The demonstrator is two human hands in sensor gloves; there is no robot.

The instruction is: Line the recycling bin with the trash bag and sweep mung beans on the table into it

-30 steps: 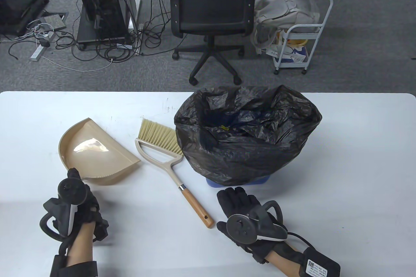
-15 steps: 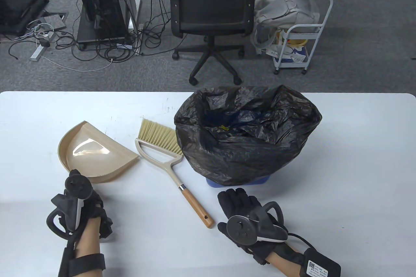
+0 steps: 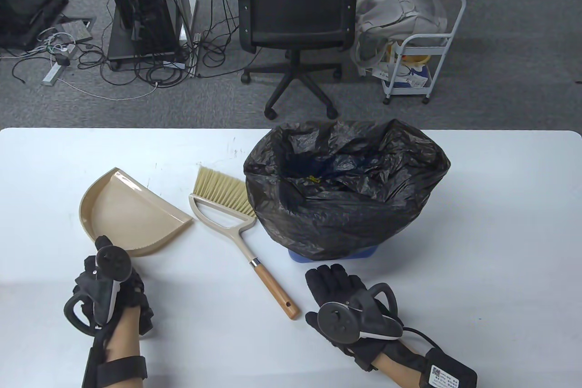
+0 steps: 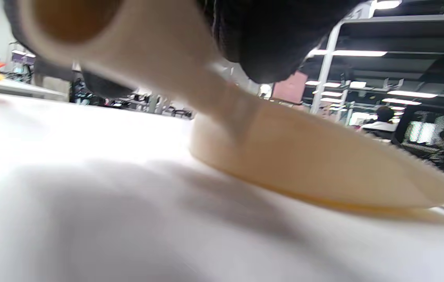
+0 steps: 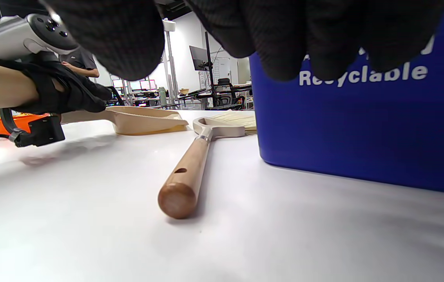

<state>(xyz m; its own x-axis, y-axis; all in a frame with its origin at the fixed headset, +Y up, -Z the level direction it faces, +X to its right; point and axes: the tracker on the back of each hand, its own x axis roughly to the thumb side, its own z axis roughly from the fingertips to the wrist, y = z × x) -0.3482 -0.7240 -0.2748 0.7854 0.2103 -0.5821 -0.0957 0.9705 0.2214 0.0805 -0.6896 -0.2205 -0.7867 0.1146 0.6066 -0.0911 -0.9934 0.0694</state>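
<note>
The white surface [image 3: 477,224] is smooth and looks slick, so light things would slide on it readily. Just ahead of the right hand's fingers [image 3: 334,276] stands the recycling bin [image 5: 363,129], a stiff blue plastic box already lined: the trash bag [image 3: 345,188], thin, crinkled black film, is folded out over its rim and sags down the sides, soft and easy to tear or pull loose, best handled by the rim fold. The right hand [image 3: 345,301] lies flat with straight fingers and holds nothing. No mung beans can be made out on the surface; a few yellowish specks show inside the bag. The dustpan [image 3: 132,210], a rigid, glossy beige scoop with a serrated edge, lies ahead of the left hand [image 3: 113,288], whose fingers are curled round its handle; it should be light and stiff. Between the two hands, nearer the right fingers, lies the brush [image 3: 241,229]: pale soft bristles, a beige plastic frame and a rounded wooden handle, the natural place to grip it.
</note>
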